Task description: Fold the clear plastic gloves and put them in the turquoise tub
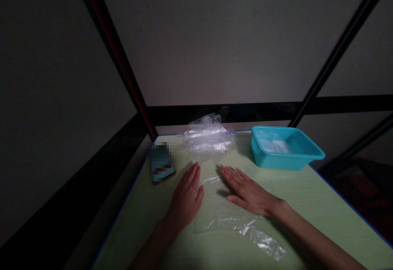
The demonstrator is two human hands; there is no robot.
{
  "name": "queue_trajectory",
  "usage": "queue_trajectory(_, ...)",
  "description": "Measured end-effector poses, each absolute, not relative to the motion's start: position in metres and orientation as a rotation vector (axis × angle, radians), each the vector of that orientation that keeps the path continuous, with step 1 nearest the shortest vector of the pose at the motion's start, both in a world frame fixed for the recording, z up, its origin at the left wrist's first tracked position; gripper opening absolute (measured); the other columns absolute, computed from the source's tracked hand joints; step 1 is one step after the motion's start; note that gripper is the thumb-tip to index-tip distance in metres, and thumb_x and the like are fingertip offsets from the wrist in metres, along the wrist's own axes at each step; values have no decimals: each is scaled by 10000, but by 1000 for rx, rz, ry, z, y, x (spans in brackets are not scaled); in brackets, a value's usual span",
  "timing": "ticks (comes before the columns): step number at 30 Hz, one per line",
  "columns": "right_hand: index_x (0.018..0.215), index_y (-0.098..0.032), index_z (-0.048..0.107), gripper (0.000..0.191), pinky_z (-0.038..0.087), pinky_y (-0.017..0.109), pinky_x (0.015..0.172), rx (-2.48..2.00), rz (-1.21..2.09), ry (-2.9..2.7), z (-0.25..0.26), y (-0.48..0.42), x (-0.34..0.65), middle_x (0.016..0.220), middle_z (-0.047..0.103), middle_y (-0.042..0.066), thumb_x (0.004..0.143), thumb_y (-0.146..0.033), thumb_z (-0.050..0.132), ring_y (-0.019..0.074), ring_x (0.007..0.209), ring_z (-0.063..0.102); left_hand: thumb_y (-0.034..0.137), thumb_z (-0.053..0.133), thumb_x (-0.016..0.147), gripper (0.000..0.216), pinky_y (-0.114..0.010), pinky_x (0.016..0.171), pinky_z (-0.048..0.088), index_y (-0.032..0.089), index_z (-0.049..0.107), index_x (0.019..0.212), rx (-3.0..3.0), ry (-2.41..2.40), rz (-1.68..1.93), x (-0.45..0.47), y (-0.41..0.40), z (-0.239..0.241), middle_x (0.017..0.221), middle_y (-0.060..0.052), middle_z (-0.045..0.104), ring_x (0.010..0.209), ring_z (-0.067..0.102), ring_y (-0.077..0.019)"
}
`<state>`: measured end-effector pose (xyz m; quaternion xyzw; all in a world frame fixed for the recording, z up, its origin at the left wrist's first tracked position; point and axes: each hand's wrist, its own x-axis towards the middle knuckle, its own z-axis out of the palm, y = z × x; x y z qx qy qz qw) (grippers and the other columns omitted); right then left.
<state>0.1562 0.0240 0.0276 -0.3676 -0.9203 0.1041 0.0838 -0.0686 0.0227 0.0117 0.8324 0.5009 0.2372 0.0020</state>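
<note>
A clear plastic bag (227, 219) lies flat on the pale green table (307, 204) in front of me. My left hand (186, 198) rests palm down at the bag's left edge, fingers stretched out together. My right hand (245, 192) lies flat on the bag's upper part, fingers straight and pointing up and left. Neither hand holds anything. Beyond my fingertips sits a crumpled heap of clear plastic bags (207, 137) at the table's far edge.
A turquoise plastic tub (285, 153) stands at the far right of the table. A phone (161, 163) lies near the far left corner. Dark frame bars (123, 65) rise behind the table, and a blue strip edges the tabletop.
</note>
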Motion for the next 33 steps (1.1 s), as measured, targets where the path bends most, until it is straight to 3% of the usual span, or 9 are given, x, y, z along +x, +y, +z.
queue_trajectory(2,1358,-81,82,641,122,395,1048,-1100,284,-2749,25,23,150,1403,104,135,877,-475,236,202,1286,57,161,361,802,511,-369,1016,271,67,267,1295,2682,1478,614,-50,18,13,1370,-137,278,1259,229,-213)
queue_trajectory(7,1352,-75,126,615,141,405,1046,-1132,206,-2760,9,24,143,1396,139,146,884,-463,219,209,1283,82,240,345,840,482,-382,1010,274,29,296,1271,2772,1425,380,-32,15,2,1354,-179,286,1257,221,-237)
queue_trajectory(15,1360,-107,90,617,153,424,1038,-1125,237,-2769,9,22,153,1399,131,136,880,-465,241,214,1282,103,290,364,849,511,-376,1020,252,77,256,1301,2864,1305,367,-58,21,-2,1376,-141,251,1267,196,-218)
queue_trajectory(29,1363,-133,12,629,113,461,1034,-1199,311,-2721,14,7,199,1414,82,121,881,-420,297,215,1287,64,249,342,843,517,-359,1020,239,46,234,1306,2873,1317,328,-57,23,-1,1374,-153,246,1266,191,-217)
queue_trajectory(31,1358,-147,114,602,148,448,1032,-1154,361,-2692,27,-3,205,1415,115,106,867,-405,348,216,1286,87,234,337,841,534,-360,1020,235,42,194,1319,2861,1311,332,-58,24,0,1381,-154,223,1270,174,-213)
queue_trajectory(33,1281,-173,338,503,225,419,1015,-1106,403,-2685,43,-18,211,1389,228,89,836,-388,424,222,1271,165,225,331,843,544,-372,1024,221,56,159,1330,2851,1299,361,-59,24,3,1390,-142,201,1276,151,-208)
